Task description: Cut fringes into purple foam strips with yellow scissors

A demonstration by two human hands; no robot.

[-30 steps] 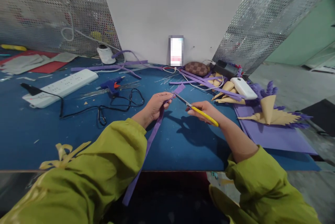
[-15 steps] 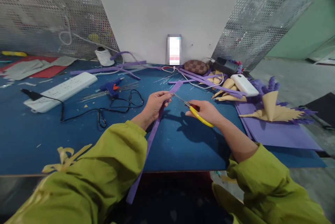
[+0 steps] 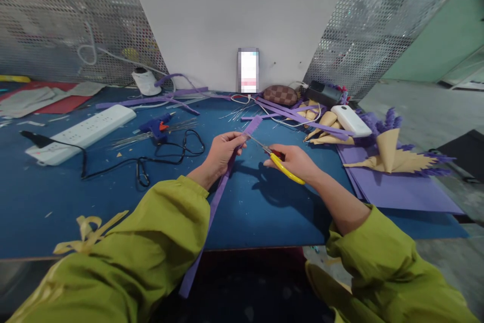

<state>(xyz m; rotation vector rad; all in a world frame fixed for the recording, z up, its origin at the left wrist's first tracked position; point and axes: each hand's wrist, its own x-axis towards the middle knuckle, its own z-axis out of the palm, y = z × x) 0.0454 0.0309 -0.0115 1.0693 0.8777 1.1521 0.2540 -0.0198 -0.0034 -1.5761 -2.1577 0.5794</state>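
Observation:
My left hand (image 3: 222, 150) pinches a long purple foam strip (image 3: 215, 197) near its top end; the strip hangs down past the table's front edge. In my right hand (image 3: 296, 160) are yellow-handled scissors (image 3: 278, 160), fingers wrapped round the handles. Their blades point left and meet the strip's edge just beyond my left fingertips. Both hands hover over the blue table (image 3: 56, 197).
A white power strip (image 3: 81, 133), a blue glue gun (image 3: 156, 125) with a black cord and thin wires lie at left. A phone (image 3: 248, 70) leans on the white board. Purple strips, brown paper cones (image 3: 389, 154), purple sheets (image 3: 401, 189) and a white box (image 3: 351, 120) crowd the right.
The scissors and my right hand have shifted slightly left and closer to the strip. My left hand keeps its grip on the strip.

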